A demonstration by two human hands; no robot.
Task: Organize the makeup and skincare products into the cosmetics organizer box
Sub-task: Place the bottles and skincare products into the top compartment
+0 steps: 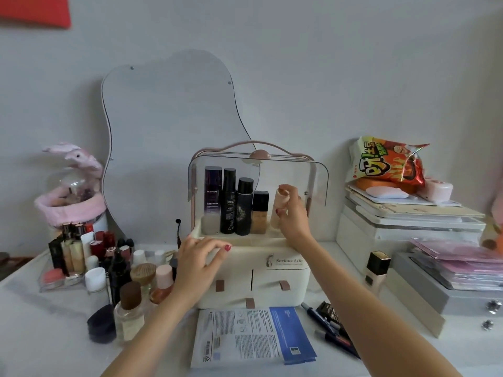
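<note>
Filling at frame centre: organizer box (283, 270) holds four bottles; your right hand (292, 213) grips a fifth, pink bottle (280, 206) inside; left hand (201, 257) flat on its rim. Bottle cluster (117, 270) lower left remains.

Soft, even, rather dim daylight fills the scene, leaving only faint shadows on the wall (353, 77) behind the mirror (163, 118). The wide lens bows the tabletop (40, 336) toward the edges. Detail is slightly smeared throughout, and the organizer's clear lid (321, 180) shows mild glare.
</note>
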